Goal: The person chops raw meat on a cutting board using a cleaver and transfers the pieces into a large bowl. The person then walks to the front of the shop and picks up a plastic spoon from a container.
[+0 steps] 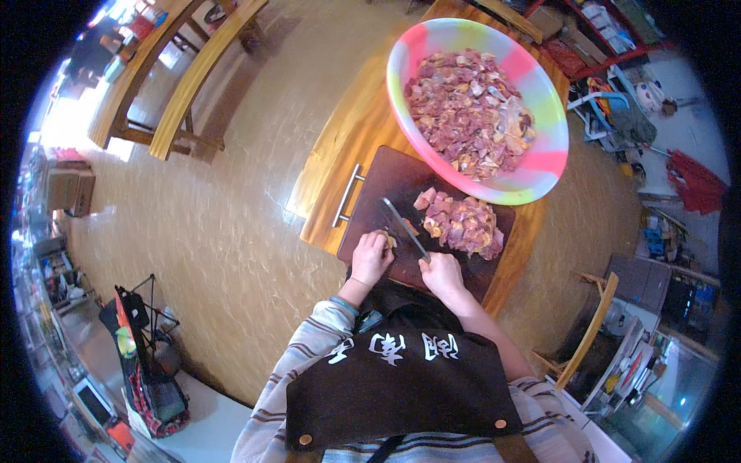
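On a dark cutting board [376, 173] with a metal handle, my left hand [370, 258] closes on a small piece of raw meat [390, 238], mostly hidden by the fingers. My right hand [443, 275] grips a knife [405, 226], its blade pointing up and left across the board, just right of the left hand. A thin strip of meat [410, 227] lies beside the blade. To the right is a pile of cut raw meat chunks [463, 224]. Beyond it, a large multicoloured plastic basin [550, 168] holds many more meat pieces [463, 110].
The board and basin rest on a wooden table [330, 168]. A wooden bench [202, 75] stands at the upper left, a folding chair [145, 359] at the lower left. Another bench [590, 335] is at the right, near shelves and a glass case [683, 376].
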A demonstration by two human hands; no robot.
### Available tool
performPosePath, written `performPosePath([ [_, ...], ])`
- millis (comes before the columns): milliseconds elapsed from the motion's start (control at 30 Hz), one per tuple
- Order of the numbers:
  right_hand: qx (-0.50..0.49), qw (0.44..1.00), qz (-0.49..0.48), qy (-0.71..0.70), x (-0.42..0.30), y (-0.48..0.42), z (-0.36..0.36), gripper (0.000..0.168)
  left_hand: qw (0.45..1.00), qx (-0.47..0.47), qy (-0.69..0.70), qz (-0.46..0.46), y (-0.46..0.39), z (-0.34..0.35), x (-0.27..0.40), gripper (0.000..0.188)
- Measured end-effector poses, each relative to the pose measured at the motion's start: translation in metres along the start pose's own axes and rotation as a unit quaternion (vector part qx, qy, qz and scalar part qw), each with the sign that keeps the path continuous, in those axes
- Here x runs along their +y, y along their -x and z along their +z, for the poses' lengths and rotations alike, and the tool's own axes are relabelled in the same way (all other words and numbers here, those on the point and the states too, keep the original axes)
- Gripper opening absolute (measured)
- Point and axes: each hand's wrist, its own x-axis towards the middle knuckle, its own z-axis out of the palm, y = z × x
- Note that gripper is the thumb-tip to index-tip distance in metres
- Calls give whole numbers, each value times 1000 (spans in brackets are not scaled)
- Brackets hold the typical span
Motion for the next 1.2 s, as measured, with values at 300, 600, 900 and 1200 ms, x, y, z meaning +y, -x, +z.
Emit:
performPosePath([
  [300, 74, 988, 130, -29, 84, 73, -24, 24, 959, -16, 229, -165, -45, 27, 29, 35],
  [600, 144, 958, 226, -105, 108, 119, -28, 27, 991, -50, 113, 57, -85, 53, 53, 40],
  [900, 143, 961, 225, -73, 116, 123, -18, 27, 975, -101, 99, 172, -108, 45, 94, 41],
  [1200, 12, 989, 113, -93, 92, 73, -17, 28, 978, 28, 91, 185, -241, -11, 123, 21],
])
